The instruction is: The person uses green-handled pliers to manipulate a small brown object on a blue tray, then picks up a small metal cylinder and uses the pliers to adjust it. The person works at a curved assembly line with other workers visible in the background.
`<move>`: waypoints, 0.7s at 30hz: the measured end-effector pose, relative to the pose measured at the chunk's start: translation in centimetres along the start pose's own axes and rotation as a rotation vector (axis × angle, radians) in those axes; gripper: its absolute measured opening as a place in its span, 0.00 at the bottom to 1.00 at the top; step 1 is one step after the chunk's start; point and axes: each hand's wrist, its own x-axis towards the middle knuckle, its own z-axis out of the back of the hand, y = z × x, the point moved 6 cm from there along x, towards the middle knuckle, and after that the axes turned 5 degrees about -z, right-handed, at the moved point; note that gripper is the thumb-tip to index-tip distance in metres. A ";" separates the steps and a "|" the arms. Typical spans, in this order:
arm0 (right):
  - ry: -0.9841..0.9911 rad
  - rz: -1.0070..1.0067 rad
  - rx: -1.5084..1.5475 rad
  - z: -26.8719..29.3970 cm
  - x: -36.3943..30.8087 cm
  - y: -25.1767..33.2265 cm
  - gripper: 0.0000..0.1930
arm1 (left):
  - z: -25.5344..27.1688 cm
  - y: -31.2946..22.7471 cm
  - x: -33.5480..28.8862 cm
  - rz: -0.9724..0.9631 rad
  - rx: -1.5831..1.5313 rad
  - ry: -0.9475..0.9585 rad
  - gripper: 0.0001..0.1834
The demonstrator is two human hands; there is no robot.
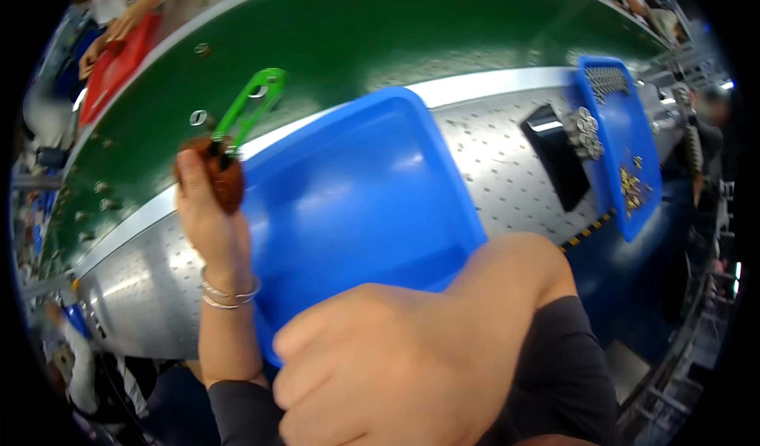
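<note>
Nearest the camera, the right hand [396, 367] fills the lower middle of the view as a closed fist, its fingers curled over the near rim of a large empty blue plastic tray [356, 201]; the fingertips and the tray's near edge are hidden behind the knuckles. To its left, the left hand [207, 208], with thin silver bangles [228, 294] at the wrist, is raised and closed around a small reddish-brown rounded piece [226, 178] from which a flat bright green plastic loop-shaped handle [252, 112] sticks up and away; how the two parts join is hard to make out. The tray is tilted above a perforated grey metal surface [514, 161]. Further right lies one black rectangular block [554, 157] beside a second, narrower blue plastic tray [625, 145] holding small metal parts, too small to count. Beyond runs a green conveyor belt [356, 34] scattered with small metal rings. At the far top left, another person's hands [119, 30] touch a red tray [119, 66], partly cut off
</note>
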 end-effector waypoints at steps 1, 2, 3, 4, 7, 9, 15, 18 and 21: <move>-0.046 0.072 -0.032 -0.8 -0.3 -0.2 0.12 | -0.1 -0.5 -0.1 0.009 0.039 0.015 0.19; -0.055 0.102 -0.061 -1.0 0.0 -0.1 0.13 | 0.0 -0.2 -0.1 0.007 0.036 -0.010 0.19; -0.003 0.079 -0.068 -1.3 0.5 -0.4 0.13 | 0.6 0.0 0.3 -0.007 0.057 -0.043 0.19; 0.058 0.053 -0.090 -1.4 0.9 -0.7 0.14 | 0.2 0.6 0.2 0.018 0.019 -0.071 0.19; 0.332 -0.184 -0.194 -0.1 1.2 -1.4 0.17 | 0.7 0.3 -0.4 0.005 0.025 -0.043 0.18; 0.331 -0.347 -0.407 0.7 1.7 -2.3 0.18 | 0.6 -0.1 0.0 -0.033 -0.030 -0.032 0.18; -0.155 -0.800 -0.152 4.3 -0.5 -15.0 0.13 | 0.1 -0.5 -0.1 0.002 -0.071 -0.001 0.18; -0.401 -0.692 0.214 4.1 -0.2 -15.1 0.12 | -0.6 -0.1 -0.2 0.082 0.009 0.103 0.14; -0.402 -0.739 0.218 4.5 -0.7 -15.5 0.15 | -1.0 -0.1 -0.3 0.121 0.088 0.212 0.14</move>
